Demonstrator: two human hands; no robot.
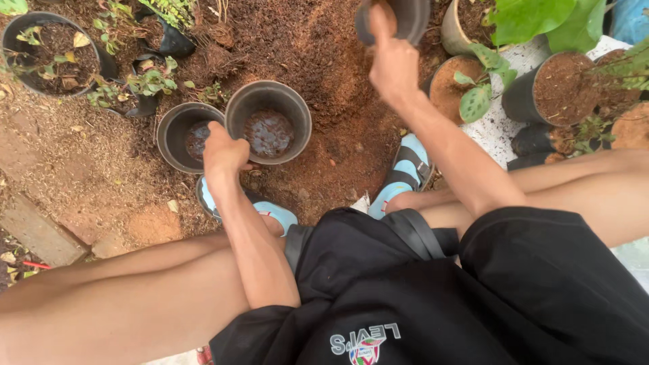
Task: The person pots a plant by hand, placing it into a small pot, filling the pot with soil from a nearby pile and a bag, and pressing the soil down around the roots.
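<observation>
My right hand (394, 64) holds a grey plastic pot (404, 17) by its rim, raised above the soil pile (318, 61). My left hand (224, 152) pinches the rims where two pots (268, 122) touch on the ground. They seem light, thin and flexible; the rim is the best grip.

The left hand (223, 152) was lowered between the knees, fingers curled in a loose fist, forearm running straight down from the thigh. The right hand (392, 61) was raised farther out, arm nearly extended, fingers closed in a grip, thumb up.
</observation>
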